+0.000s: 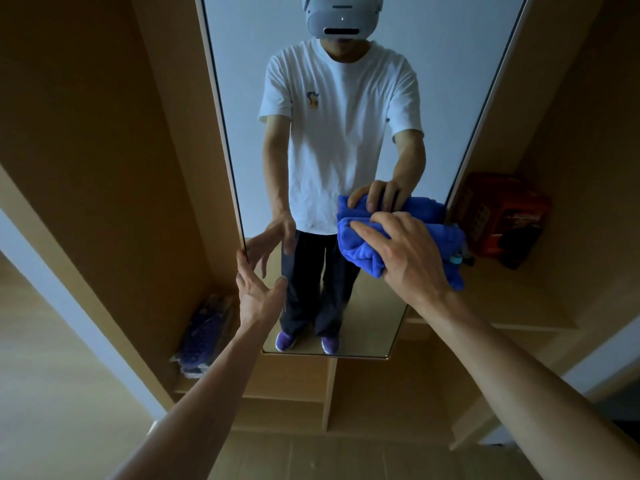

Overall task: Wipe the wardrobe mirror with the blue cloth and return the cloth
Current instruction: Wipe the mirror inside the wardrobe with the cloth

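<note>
Right hand (pixel 401 251) grips the bunched blue cloth (pixel 360 247) against the mirror (pixel 242 46); left hand (pixel 256 285) is open near its edge. Even, overlapping strokes would likely clean best.

Both bare forearms reach forward and up from the lower corners of the view. The left hand (pixel 258 289) is relaxed, palm turned inward, fingers spread and nearly straight, its fingertips (pixel 241 255) at the left edge of the tall wardrobe mirror (pixel 346 64). The right hand (pixel 405 252), back toward the camera, lies over the bunched blue terry cloth (pixel 360 249), fingers wrapped round it, holding it against the glass.
</note>
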Demonstrator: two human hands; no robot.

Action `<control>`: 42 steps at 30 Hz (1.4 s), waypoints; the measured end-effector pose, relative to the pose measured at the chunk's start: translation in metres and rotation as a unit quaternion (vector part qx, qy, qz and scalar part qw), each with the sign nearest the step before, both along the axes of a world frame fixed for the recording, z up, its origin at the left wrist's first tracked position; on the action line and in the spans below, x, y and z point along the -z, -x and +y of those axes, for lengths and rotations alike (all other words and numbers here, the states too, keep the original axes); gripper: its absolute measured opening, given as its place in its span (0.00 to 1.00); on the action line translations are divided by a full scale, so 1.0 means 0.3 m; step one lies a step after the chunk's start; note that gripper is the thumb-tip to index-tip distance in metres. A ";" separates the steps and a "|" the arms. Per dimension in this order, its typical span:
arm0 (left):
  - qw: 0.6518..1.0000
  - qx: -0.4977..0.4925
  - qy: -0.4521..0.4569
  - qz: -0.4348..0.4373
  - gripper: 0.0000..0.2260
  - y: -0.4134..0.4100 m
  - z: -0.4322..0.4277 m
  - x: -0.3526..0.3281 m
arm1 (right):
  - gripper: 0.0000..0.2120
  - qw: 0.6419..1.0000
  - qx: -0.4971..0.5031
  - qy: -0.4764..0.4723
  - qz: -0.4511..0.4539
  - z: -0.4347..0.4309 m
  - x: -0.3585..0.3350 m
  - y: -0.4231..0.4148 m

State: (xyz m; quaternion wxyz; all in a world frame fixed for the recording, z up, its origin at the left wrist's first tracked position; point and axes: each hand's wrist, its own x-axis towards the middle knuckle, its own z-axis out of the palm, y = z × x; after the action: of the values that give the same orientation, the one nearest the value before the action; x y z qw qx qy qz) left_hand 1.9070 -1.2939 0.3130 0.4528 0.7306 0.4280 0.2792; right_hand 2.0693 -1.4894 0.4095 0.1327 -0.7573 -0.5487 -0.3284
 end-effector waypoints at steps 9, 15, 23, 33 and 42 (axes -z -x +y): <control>1.000 -0.015 -0.013 0.002 0.43 0.000 -0.018 0.016 | 0.25 0.998 -0.017 0.053 0.025 -0.003 0.197 -0.004; 1.000 -0.011 -0.021 0.016 0.43 0.010 -0.009 0.027 | 0.23 0.996 -0.022 0.078 0.038 -0.016 0.253 0.001; 1.000 -0.007 -0.014 0.018 0.43 0.015 -0.005 0.015 | 0.27 0.998 -0.002 0.030 0.056 -0.066 0.126 -0.029; 1.000 -0.020 -0.009 0.005 0.42 0.000 -0.024 0.019 | 0.24 0.999 -0.012 -0.046 0.016 -0.135 -0.004 -0.054; 0.999 -0.028 -0.018 0.001 0.43 -0.009 -0.018 0.043 | 0.32 0.999 -0.011 -0.012 0.048 -0.137 0.125 -0.068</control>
State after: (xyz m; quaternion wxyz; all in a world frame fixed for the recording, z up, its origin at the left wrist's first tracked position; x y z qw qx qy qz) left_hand 1.9098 -1.2994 0.3001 0.4311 0.7266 0.4438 0.2987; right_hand 2.0896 -1.5306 0.3721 0.1710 -0.7647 -0.5459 -0.2967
